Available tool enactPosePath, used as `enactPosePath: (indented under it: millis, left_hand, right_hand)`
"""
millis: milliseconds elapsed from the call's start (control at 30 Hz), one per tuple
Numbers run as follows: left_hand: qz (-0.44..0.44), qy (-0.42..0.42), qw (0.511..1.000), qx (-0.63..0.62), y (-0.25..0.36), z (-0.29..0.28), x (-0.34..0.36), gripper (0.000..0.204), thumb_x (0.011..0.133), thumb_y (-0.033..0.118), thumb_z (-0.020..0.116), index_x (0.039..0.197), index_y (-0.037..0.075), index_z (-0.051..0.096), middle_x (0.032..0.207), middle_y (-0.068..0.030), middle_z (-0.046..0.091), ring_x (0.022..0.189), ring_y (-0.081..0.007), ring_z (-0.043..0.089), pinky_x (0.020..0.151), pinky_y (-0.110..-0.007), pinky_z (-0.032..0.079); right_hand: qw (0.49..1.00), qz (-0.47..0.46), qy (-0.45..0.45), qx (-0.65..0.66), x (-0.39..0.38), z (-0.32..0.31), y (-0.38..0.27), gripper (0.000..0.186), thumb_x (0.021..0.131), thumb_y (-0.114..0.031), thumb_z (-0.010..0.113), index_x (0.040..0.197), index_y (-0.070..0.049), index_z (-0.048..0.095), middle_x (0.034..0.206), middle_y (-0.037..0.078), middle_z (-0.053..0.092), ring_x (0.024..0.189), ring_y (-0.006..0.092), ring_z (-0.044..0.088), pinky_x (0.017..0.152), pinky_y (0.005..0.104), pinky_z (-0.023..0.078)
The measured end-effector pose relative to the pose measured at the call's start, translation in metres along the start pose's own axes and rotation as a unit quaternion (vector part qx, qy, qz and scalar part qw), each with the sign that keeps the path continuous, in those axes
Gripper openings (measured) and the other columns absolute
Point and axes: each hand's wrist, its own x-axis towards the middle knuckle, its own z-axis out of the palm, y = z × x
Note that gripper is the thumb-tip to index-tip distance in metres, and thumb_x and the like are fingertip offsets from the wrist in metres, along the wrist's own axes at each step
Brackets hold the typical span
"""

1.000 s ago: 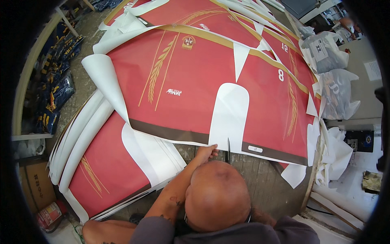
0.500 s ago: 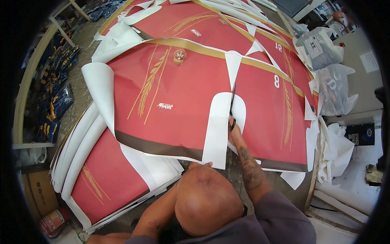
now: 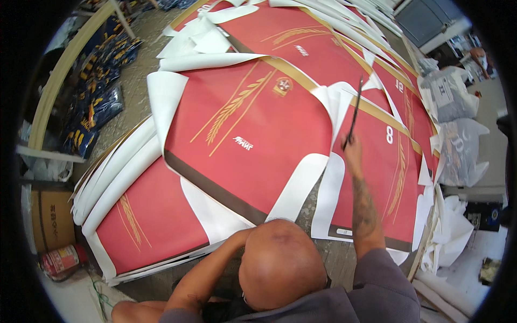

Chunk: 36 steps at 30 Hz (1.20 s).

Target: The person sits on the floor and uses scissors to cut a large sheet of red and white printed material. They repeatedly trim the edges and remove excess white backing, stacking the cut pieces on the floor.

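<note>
Head view: the right hand (image 3: 353, 153) is closed around the handles of black scissors (image 3: 355, 110) — blades pointing toward the far edge of the table (image 3: 337, 259), across the far left corner of a red printed sheet (image 3: 371, 177). That sheet lies by the table's right edge; a second red sheet (image 3: 269, 140) spreads left of it, bare tabletop showing between their white borders. The left hand is hidden behind the bald head (image 3: 283, 264) — I cannot tell its grip.

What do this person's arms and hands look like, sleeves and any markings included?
Short, dark grey sleeves leave both forearms bare. The right forearm has dark tattoos; the left shows a small, faint mark. The right hand wears no glove; the left is hidden behind the head.
</note>
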Motion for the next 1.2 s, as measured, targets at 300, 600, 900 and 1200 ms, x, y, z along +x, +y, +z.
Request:
enactPosePath:
  millis: [300,600,900,1200]
  left_hand:
    - [0.012,0.447,0.866,0.224,0.065,-0.067,-0.032,0.033,0.084,0.017,0.062,0.114,0.004,0.062,0.129,-0.0178,0.053,0.102,-0.0303,0.059,0.091,-0.041,0.047]
    - [-0.046,0.622,0.516,0.587,0.096,-0.241,-0.127,0.030,0.079,0.008,0.057,0.107,0.005,0.067,0.157,-0.0152,0.012,0.144,-0.0402,0.006,0.114,-0.058,0.012]
    - [-0.062,0.846,0.523,-0.078,0.027,-0.292,-0.194,0.066,0.080,0.004,0.057,0.140,-0.003,0.031,0.142,-0.0286,0.031,0.118,-0.0417,0.046,0.101,-0.043,0.042]
    - [0.134,0.395,0.884,0.210,0.007,-0.061,-0.024,0.115,0.070,0.036,0.083,0.150,0.000,0.008,0.148,-0.0279,0.028,0.130,-0.0382,0.037,0.110,-0.044,0.030]
  right_hand:
    - [0.936,-0.085,0.061,-0.336,-0.266,-0.006,0.085,0.057,0.072,-0.012,0.077,0.120,0.007,0.054,0.123,0.024,0.057,0.119,0.0394,0.050,0.098,0.0436,0.040]
    - [0.944,-0.037,0.125,-0.304,-0.191,-0.022,0.119,0.036,0.067,0.009,0.055,0.102,0.006,0.057,0.096,0.021,0.061,0.091,0.0366,0.058,0.081,0.0409,0.045]
    - [0.949,-0.092,0.169,-0.248,-0.097,-0.022,0.049,0.026,0.076,-0.003,0.066,0.100,0.004,0.058,0.082,0.012,0.059,0.079,0.0243,0.057,0.074,0.0341,0.045]
    - [0.834,0.097,-0.332,0.430,-0.084,0.203,-0.152,0.034,0.073,0.005,0.069,0.101,-0.006,0.052,0.137,0.018,0.049,0.126,0.0337,0.048,0.091,0.0350,0.048]
